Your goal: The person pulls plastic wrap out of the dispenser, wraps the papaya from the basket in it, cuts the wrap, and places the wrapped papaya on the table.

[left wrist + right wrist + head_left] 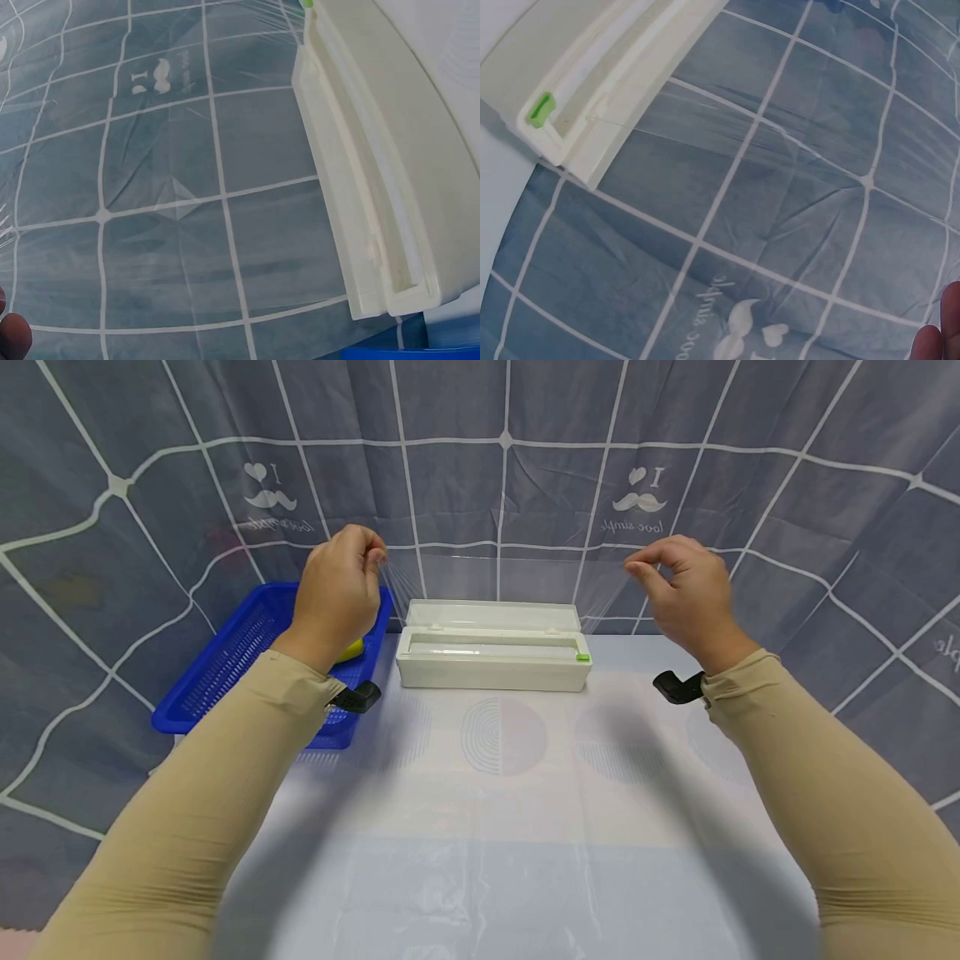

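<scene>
Above the far part of the table (517, 893), the left hand (337, 589) pinches the left end of a clear film (502, 578); the right hand (686, 589) pinches the right end. The film spans above a white dispenser (495, 675), lid (495, 614) raised. Left of it sits a blue basket (210, 685).

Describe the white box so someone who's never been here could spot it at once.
Start at the pale tabletop in front of the grey curtain. Toward its far edge, right of the blue basket, sits a long white box. Unlike the perforated basket, it has solid walls, a raised lid and a green tab at its right end.
</scene>
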Available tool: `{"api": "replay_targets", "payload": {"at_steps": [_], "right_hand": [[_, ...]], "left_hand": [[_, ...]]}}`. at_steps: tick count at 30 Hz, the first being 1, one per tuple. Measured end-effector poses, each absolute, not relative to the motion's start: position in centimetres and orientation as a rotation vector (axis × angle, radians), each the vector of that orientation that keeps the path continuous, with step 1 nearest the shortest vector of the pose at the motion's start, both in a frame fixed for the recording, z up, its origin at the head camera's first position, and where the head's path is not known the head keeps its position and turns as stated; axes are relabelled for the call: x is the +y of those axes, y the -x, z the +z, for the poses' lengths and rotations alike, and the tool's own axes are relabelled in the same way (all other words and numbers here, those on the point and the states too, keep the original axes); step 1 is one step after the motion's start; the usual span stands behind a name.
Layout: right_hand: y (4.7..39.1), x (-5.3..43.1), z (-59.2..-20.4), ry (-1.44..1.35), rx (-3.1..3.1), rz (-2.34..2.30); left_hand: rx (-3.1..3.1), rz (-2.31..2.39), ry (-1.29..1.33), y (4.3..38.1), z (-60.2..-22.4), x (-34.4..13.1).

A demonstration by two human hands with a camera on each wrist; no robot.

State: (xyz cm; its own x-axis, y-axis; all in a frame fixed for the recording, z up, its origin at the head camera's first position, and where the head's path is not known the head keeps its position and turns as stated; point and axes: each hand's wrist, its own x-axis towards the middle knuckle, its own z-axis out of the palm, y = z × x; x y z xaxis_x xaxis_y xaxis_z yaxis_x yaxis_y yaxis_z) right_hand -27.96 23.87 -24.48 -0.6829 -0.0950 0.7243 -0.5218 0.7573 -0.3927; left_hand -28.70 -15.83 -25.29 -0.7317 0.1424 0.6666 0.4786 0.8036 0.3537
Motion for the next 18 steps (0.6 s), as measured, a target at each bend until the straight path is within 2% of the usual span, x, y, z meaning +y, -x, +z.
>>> {"api": "replay_targets", "payload": {"at_steps": [18], "right_hand": [[24.9, 24.3, -23.8, -0.465, -2.245, 0.861]], "left_hand": [[-2.195, -0.785, 0.561, 26.3, -24.8, -16.1]]}}
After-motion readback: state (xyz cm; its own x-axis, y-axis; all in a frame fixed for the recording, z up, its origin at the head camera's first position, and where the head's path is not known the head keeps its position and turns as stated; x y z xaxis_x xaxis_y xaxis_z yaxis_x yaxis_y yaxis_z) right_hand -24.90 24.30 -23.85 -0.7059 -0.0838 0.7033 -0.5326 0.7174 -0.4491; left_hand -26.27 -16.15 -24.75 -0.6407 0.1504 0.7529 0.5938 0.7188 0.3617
